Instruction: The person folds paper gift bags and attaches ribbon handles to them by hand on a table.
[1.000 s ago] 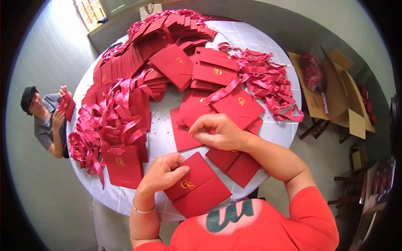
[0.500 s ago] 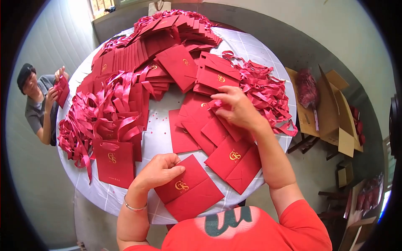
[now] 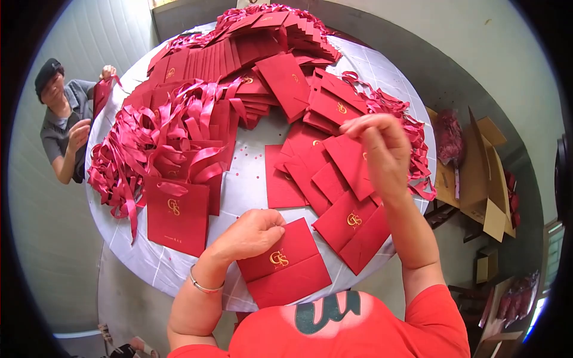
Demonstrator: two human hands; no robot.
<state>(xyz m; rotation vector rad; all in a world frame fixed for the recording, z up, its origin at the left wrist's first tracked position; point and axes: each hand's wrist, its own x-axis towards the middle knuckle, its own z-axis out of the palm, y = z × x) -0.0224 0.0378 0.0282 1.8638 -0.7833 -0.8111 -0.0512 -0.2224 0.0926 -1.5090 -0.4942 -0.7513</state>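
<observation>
My left hand (image 3: pixel 253 232) pinches the upper left edge of a flat, folded red paper bag (image 3: pixel 292 275) with a gold logo, close to my body. Raised over the right side, my right hand (image 3: pixel 387 149) has its fingers bent together; anything between them is hidden. Just below it lie loose folded bags (image 3: pixel 352 230), overlapping each other. Behind the hand is a heap of pink ribbons (image 3: pixel 421 164). On the left, finished-looking bags with ribbon handles (image 3: pixel 177 224) stand beside another ribbon tangle (image 3: pixel 119 161).
Many stacked red bags (image 3: pixel 209 59) cover the far side of the round, white-clothed table (image 3: pixel 250 194). A co-worker (image 3: pixel 65 113) at the left holds a red bag (image 3: pixel 102 95). Open cardboard boxes (image 3: pixel 477 173) stand at the right beyond the table edge.
My right hand moved forward to the bags, where pink ribbon showed at its fingers, then rightward toward the ribbon heap. My left hand stays on its bag. The co-worker's hands have moved apart.
</observation>
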